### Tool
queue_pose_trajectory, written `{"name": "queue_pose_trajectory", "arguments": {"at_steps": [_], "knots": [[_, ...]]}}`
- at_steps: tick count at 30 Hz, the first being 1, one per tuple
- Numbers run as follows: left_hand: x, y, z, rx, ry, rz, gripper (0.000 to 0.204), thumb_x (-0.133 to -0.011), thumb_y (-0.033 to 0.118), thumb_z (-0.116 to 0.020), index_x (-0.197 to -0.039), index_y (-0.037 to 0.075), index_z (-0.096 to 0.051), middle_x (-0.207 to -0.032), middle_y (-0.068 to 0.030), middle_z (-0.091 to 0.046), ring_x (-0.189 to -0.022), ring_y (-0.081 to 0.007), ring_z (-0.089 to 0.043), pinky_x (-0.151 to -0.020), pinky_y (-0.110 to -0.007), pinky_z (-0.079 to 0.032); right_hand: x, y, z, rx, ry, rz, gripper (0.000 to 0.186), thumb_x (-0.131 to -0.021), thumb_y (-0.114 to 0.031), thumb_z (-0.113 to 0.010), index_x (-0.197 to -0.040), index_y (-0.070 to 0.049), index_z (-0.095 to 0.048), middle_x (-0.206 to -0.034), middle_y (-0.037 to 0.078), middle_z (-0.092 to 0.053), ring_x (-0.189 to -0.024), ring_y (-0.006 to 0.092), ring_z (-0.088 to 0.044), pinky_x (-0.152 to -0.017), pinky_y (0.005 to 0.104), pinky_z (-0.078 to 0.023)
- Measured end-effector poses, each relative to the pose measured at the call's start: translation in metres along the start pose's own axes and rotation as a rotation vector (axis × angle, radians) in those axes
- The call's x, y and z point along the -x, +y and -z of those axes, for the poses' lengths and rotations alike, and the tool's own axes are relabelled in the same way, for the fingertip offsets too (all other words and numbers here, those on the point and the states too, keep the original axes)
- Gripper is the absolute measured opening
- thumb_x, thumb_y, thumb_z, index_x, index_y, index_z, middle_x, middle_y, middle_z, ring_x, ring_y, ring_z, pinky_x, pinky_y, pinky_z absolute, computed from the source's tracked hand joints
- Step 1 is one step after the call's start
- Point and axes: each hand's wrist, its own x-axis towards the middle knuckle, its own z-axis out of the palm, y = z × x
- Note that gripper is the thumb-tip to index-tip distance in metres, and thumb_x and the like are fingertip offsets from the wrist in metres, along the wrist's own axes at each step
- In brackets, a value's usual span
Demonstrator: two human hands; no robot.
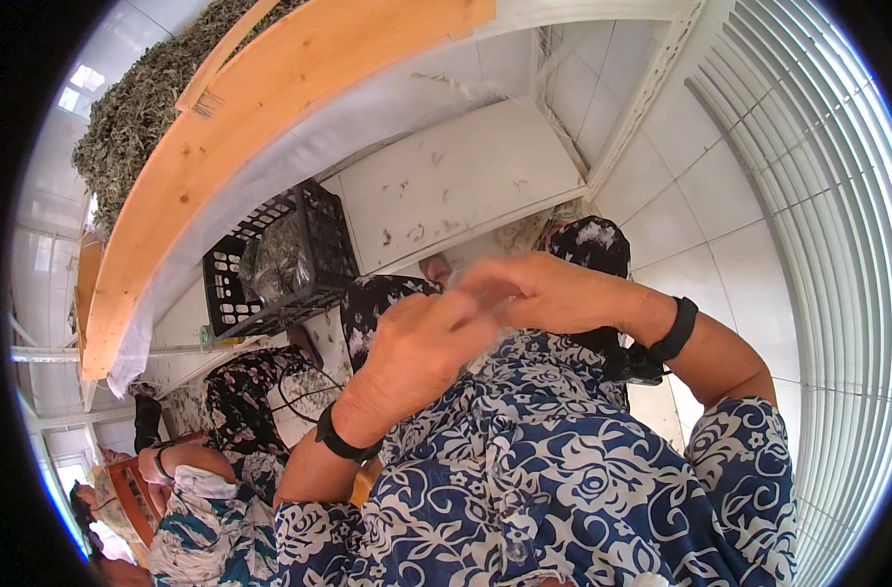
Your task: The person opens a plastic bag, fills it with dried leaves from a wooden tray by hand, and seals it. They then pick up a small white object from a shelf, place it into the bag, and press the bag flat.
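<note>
My left hand (pixel 413 344) and my right hand (pixel 555 292) meet in front of my chest, above my lap. The fingers of both are curled inward and pressed close together, and their tips are smeared by motion. A faint, pale blur shows around the fingertips; what they pinch, if anything, is too small and blurred to name. Each wrist wears a black band. Beneath the hands are my dark, patterned trousers (pixel 379 303), with whitish fluff on one knee.
A black plastic crate (pixel 325 240) holding a clear bag (pixel 274 256) stands left of my knees. Above it runs a long wooden board (pixel 240 127) edging a heap of dried leaves (pixel 137 122). Another person (pixel 206 519) sits at left. Slatted white blinds (pixel 818 196) are at right.
</note>
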Motion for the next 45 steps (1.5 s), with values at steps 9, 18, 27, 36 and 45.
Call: {"name": "queue_pose_trajectory", "arguments": {"at_steps": [9, 18, 27, 36, 45], "knots": [[0.013, 0.004, 0.004, 0.030, 0.288, 0.125, 0.023, -0.067, -0.009, -0.068, -0.087, 0.004, -0.068, -0.083, -0.0088, -0.059, -0.068, -0.0223, -0.060, -0.057, -0.028, -0.048, 0.003, -0.025, -0.011, 0.192, -0.225, 0.027, 0.033, -0.080, -0.003, -0.056, -0.112, 0.001, -0.055, -0.102, 0.020, -0.062, -0.099, 0.0365, -0.061, -0.083, 0.0422, -0.049], [0.042, -0.014, 0.015, 0.163, 0.563, 0.260, 0.036, -0.080, 0.025, -0.077, -0.107, 0.003, -0.066, -0.103, -0.0127, -0.060, -0.099, -0.0261, -0.057, -0.084, -0.035, -0.047, -0.006, -0.077, 0.006, 0.825, -0.070, 0.411, 0.012, -0.088, -0.015, -0.056, -0.089, -0.003, -0.056, -0.083, 0.015, -0.062, -0.080, 0.0354, -0.063, -0.067, 0.0437, -0.050], [0.080, -0.038, -0.076, 1.786, 0.560, 0.594, 0.105, -0.072, 0.046, -0.080, -0.150, 0.011, -0.021, -0.147, -0.0128, -0.035, -0.133, -0.0292, -0.038, -0.109, -0.047, -0.033, -0.027, -0.117, 0.007, 0.820, 0.107, 0.316, 0.014, -0.093, -0.016, -0.059, -0.096, -0.002, -0.058, -0.082, 0.009, -0.063, -0.070, 0.0265, -0.062, -0.064, 0.0340, -0.048], [0.054, -0.034, -0.062, 2.134, 0.676, 0.421, 0.083, -0.076, 0.010, -0.073, -0.147, 0.012, -0.030, -0.136, -0.0092, -0.050, -0.128, -0.0273, -0.047, -0.108, -0.051, -0.039, -0.034, -0.132, 0.006, 0.642, -0.067, 0.228, 0.019, -0.086, -0.018, -0.062, -0.094, -0.002, -0.059, -0.079, 0.018, -0.061, -0.074, 0.0347, -0.061, -0.068, 0.0401, -0.048], [0.054, -0.027, -0.046, 1.827, 0.716, 0.378, 0.090, -0.071, 0.003, -0.074, -0.148, 0.006, -0.028, -0.139, -0.0099, -0.044, -0.129, -0.0245, -0.044, -0.110, -0.039, -0.035, -0.039, -0.139, 0.016, 0.895, -0.419, 0.197, 0.025, -0.084, -0.017, -0.063, -0.106, -0.007, -0.068, -0.103, 0.018, -0.066, -0.094, 0.0366, -0.063, -0.085, 0.0389, -0.049]]}}
